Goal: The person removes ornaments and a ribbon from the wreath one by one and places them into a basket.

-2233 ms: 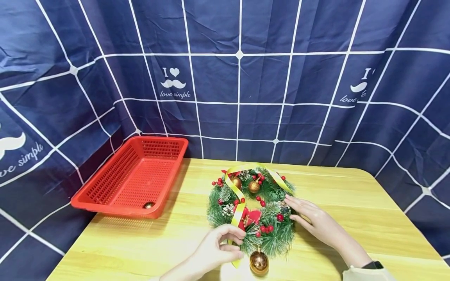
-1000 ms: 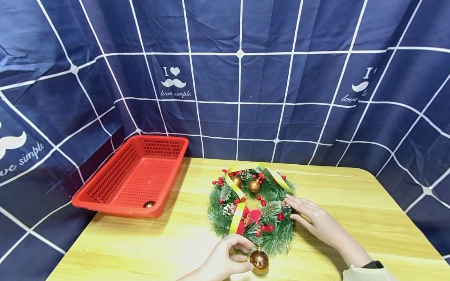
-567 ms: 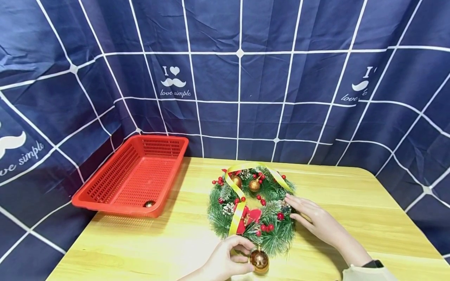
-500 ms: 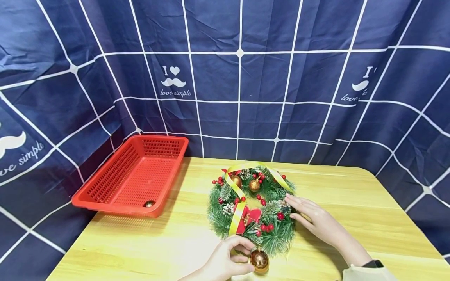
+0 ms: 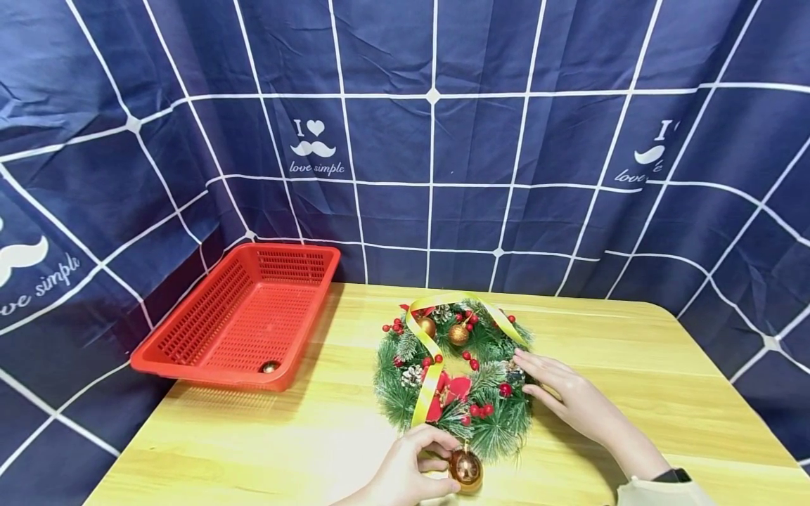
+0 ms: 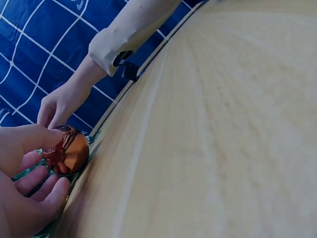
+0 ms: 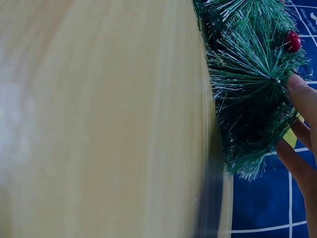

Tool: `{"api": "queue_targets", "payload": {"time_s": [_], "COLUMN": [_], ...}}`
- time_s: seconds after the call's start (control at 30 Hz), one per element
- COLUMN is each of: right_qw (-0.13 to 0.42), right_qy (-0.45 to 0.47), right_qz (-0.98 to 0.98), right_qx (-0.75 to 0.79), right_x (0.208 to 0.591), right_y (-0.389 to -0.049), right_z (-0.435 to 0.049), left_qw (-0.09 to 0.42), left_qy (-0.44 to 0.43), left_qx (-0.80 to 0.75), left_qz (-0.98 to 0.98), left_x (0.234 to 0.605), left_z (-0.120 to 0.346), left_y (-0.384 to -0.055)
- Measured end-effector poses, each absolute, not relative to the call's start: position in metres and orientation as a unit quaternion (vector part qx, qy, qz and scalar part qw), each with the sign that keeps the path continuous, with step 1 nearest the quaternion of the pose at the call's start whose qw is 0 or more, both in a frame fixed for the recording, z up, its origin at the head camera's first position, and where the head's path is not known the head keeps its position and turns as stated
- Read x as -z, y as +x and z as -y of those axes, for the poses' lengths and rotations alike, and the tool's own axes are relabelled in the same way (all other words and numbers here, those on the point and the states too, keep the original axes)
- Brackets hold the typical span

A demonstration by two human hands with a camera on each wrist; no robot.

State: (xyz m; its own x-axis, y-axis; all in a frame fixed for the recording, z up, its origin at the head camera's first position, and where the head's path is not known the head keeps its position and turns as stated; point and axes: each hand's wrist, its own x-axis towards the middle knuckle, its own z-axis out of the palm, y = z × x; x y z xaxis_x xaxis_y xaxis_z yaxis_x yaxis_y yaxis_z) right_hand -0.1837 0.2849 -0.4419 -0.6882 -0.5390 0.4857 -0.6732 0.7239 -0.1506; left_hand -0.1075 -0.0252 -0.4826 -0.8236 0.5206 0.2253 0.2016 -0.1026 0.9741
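A green Christmas wreath (image 5: 496,436) with red berries, pinecones and a yellow ribbon (image 5: 429,390) lies on the table. At its near edge hangs a shiny copper bauble (image 5: 466,470), also seen in the left wrist view as the bauble (image 6: 76,152). My left hand (image 5: 414,460) curves in from the left, thumb and forefinger pinching the bauble's side. My right hand (image 5: 572,397) rests on the wreath's right edge with fingers nearly straight. In the right wrist view, its fingertips touch the green needles (image 7: 257,84) on either side.
A red plastic basket (image 5: 297,358) stands at the left of the wooden table (image 5: 633,351), with a small bauble (image 5: 269,367) in its near corner. Two gold baubles sit on the wreath's far part. A blue curtain (image 5: 474,140) with white lines hangs behind the table.
My left hand has left the ribbon's near end and moved right to the copper bauble, which shifts slightly left at the last. The right hand has stayed on the wreath.
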Motion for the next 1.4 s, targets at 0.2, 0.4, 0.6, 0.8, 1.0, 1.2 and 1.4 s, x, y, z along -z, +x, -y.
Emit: {"api": "queue_targets", "payload": {"time_s": [0.2,0.4,0.6,0.8,1.0,1.2,1.4], "right_qw": [0.201,0.202,0.203,0.202,0.208,0.209,0.203], "right_qy": [0.332,0.324,0.328,0.326,0.323,0.321,0.314], "right_qz": [0.907,0.911,0.909,0.910,0.909,0.910,0.913], "right_qx": [-0.161,-0.156,-0.156,-0.156,-0.159,-0.159,-0.162], "right_x": [0.4406,0.4412,0.4419,0.4421,0.4428,0.4427,0.4429], "right_y": [-0.1840,-0.1838,-0.1839,-0.1841,-0.1841,-0.1840,-0.1845], "right_z": [-0.2854,-0.2851,-0.2855,-0.2856,-0.2855,-0.2849,-0.2853], "left_qw": [0.108,0.114,0.129,0.127,0.122,0.127,0.133], "left_qy": [0.272,0.255,0.241,0.247,0.252,0.257,0.257], "left_qx": [-0.696,-0.698,-0.706,-0.704,-0.704,-0.704,-0.702], "left_qz": [-0.655,-0.660,-0.653,-0.654,-0.653,-0.649,-0.651], "left_x": [0.4834,0.4829,0.4816,0.4826,0.4845,0.4831,0.4836], "left_z": [0.0231,0.0223,0.0226,0.0228,0.0227,0.0228,0.0219], "left_y": [-0.1063,-0.1055,-0.1049,-0.1051,-0.1055,-0.1050,-0.1050]}}
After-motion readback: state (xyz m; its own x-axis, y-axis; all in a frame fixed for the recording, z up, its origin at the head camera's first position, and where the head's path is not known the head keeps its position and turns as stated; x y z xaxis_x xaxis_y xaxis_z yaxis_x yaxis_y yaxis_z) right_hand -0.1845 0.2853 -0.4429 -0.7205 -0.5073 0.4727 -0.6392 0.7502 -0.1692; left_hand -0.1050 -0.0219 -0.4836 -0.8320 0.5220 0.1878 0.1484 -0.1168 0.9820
